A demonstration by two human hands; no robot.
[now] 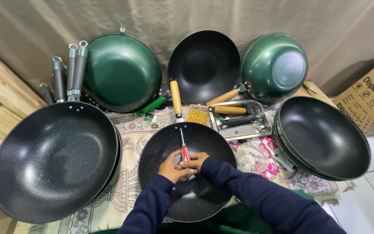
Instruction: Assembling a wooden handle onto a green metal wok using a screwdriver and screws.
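Risks first. The left hand [172,167] and right hand [195,161] are pressed together around the red handle of the screwdriver [182,146], both pinching it, with the shaft running up toward the far rim of the speckled black wok [187,171]. If the tip skids off whatever it bears on, it likely scores the non-stick coating; the tip contact itself is too small to make out. The wok sits on a patterned cloth [128,182], not clamped, so a push along the shaft could rock or slide it. Both forearms lie over the bowl, so a slip likely drives the hands forward.

Left to right:
- Stack of big speckled woks [55,158] just beside the centre wok, rims close; a jolt may knock them.
- Loose grey handles [68,73] behind that stack.
- Green wok [122,71] leaning on the backdrop.
- Centre wok: round, deep, black with pale flecks, no handle visible, directly below the person.
- Small tray of gold screws [198,116] just beyond its far rim; easy to tip.
- Metal tray [256,125] with wooden handles.
- Black woks [323,136] stacked at right.
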